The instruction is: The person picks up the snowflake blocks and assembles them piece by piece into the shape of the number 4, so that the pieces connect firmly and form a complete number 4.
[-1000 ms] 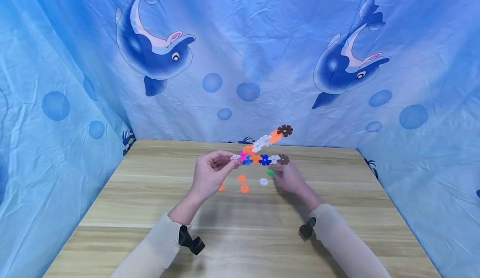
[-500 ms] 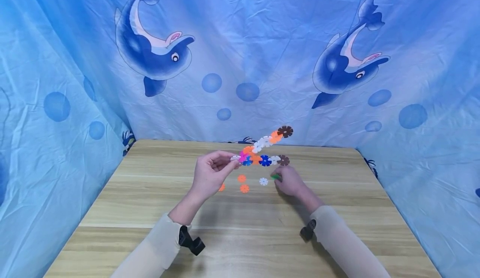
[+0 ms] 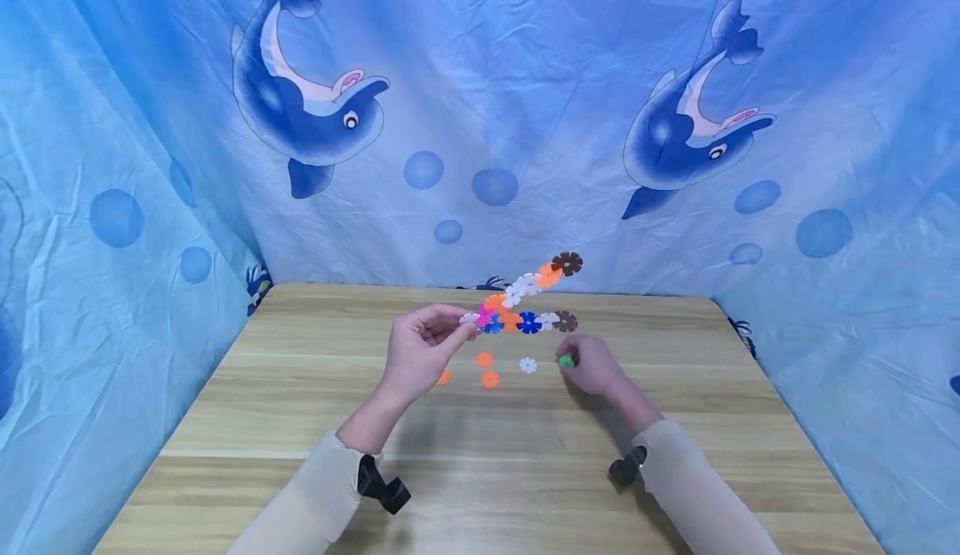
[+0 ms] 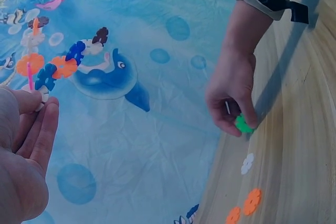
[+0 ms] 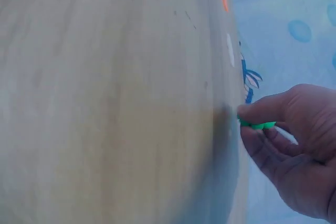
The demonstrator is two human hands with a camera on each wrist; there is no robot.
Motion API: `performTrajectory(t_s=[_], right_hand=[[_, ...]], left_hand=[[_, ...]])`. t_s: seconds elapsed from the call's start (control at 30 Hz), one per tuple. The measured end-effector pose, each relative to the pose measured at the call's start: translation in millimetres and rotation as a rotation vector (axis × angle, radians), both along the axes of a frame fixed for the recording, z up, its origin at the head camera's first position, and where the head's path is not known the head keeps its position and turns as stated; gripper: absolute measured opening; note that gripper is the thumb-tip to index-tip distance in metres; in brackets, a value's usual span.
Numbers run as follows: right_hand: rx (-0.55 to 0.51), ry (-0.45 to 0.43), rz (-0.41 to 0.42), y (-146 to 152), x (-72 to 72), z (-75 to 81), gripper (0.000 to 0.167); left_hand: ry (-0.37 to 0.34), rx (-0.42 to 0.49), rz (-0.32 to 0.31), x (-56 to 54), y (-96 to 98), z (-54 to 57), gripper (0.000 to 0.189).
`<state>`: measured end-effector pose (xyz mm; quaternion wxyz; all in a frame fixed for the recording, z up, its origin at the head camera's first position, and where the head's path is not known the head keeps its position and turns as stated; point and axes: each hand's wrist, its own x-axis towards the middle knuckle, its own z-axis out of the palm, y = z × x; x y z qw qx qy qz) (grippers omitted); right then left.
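Observation:
My left hand (image 3: 423, 348) pinches a white snowflake disc (image 4: 44, 96) at the near end of a chain of interlocking snowflake discs (image 3: 528, 322), held up above the table. The chain forks into two arms. One runs level through blue, orange, blue and white to a brown disc (image 3: 566, 322); the other slants up through orange and white to a darker brown disc (image 3: 567, 263). A pink disc (image 4: 30, 76) sits near the fork. To the right, low over the table, my right hand (image 3: 592, 365) pinches a green snowflake disc (image 4: 243, 124) between thumb and fingers, partly covered by them.
On the wooden table (image 3: 525, 472) lie a loose white disc (image 3: 528, 365) and several orange discs (image 3: 490, 380), between and in front of the hands. A blue dolphin-print curtain (image 3: 495, 122) stands behind the table and along both sides.
My right hand has drawn away from the lower arm of the chain, moving right and nearer to me with the green disc, which has turned in the fingers. My left hand stays nearly still.

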<state>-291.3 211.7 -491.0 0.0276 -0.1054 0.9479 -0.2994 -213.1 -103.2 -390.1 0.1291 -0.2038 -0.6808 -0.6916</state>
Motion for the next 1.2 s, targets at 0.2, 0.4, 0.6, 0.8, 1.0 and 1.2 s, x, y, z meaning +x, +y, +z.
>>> performTrajectory(t_s=[0.2,0.4,0.6,0.8,1.0,1.2], right_hand=[[-0.118,0.110,-0.050,7.8,4.7,22.1,0.022],[-0.287,0.261,-0.063,3.2,21.0,68.1,0.022],[-0.603,0.333,-0.032,0.7,41.2,100.9,0.019],[-0.759,0.375,0.029,-0.2,57.8,115.5,0.019],[-0.790,0.377,0.076,-1.4,66.1,120.0,0.018],[-0.893,0.358,0.109,-2.5,68.7,119.9,0.020]], left_hand=[[-0.012,-0.001,0.003,0.5,0.5,-1.3,0.014],[-0.010,0.000,0.003,0.2,1.4,-0.9,0.014],[-0.005,-0.007,0.009,-2.0,1.7,-2.8,0.014],[0.011,-0.018,0.020,-4.1,1.1,-4.5,0.013],[0.002,-0.009,0.016,-4.5,1.6,-3.1,0.013],[0.001,-0.002,0.009,-4.8,2.6,-2.7,0.014]])
